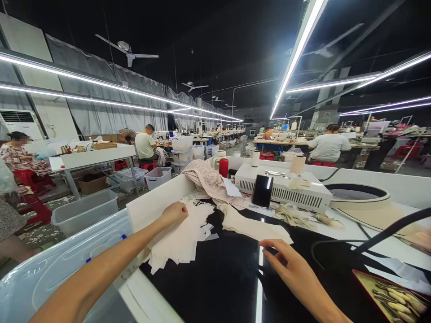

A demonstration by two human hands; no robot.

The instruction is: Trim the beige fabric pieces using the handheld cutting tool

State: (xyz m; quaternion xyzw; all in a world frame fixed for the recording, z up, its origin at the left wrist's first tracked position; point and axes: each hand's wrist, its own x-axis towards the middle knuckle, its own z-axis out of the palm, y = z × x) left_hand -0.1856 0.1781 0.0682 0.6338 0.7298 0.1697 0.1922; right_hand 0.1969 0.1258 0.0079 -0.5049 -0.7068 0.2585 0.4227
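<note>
My left hand [175, 212] is over the upper left of a spread pile of thin cream-white pieces [178, 242]. Its fingers are curled together, and whatever they may pinch is hidden. My right hand [292, 264] hovers above the glossy black tabletop [229, 278], thumb and fingers apart with nothing between them. Just beyond its fingertips lies a long cream fabric piece [256, 225]. Behind the pile, a pinkish-beige lace garment piece [208, 179] is heaped against the low white board.
A phone [262, 190] leans on a white vented box [283, 184] bearing thread spools. A red spool [223, 167] stands beside it. At right are a round cream-rimmed tub [363, 206], a black cable and a tray [393, 298] of seeds. A plastic bin [63, 273] adjoins the table's left.
</note>
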